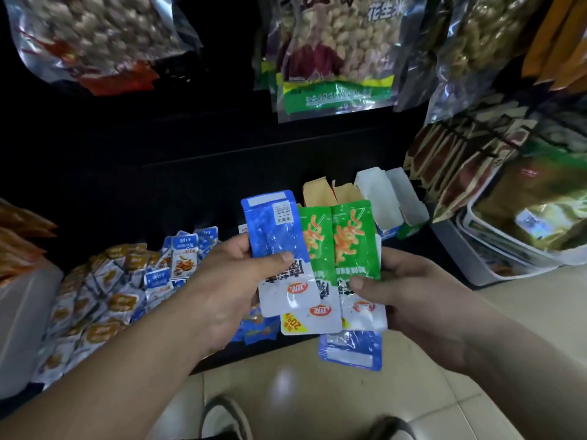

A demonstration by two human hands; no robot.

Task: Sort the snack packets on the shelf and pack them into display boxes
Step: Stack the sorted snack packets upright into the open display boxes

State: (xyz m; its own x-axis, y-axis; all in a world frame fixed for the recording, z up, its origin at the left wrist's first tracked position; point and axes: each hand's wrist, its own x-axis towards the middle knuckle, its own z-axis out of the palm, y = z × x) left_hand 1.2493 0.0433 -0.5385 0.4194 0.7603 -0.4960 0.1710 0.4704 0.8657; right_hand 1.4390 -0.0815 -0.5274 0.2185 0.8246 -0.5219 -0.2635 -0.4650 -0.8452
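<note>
My left hand (228,281) pinches a blue-and-white snack packet (276,236) between thumb and fingers. Beside it, my right hand (409,290) grips a fan of packets: two green-and-white ones (352,242) and a blue one (351,350) sticking out below. Both hands hover over the front edge of the dark shelf (158,173). Behind the packets stand open display boxes, an orange one (317,190) and a white one (378,195). A heap of small blue and gold packets (120,287) lies on the shelf at the left.
Large bags of nuts (336,42) hang above the shelf. At the right a wire rack (470,160) holds brown packets above stacked trays with green bags (521,230). A white bin (19,312) stands at the far left. Below are a tiled floor and my shoes (225,417).
</note>
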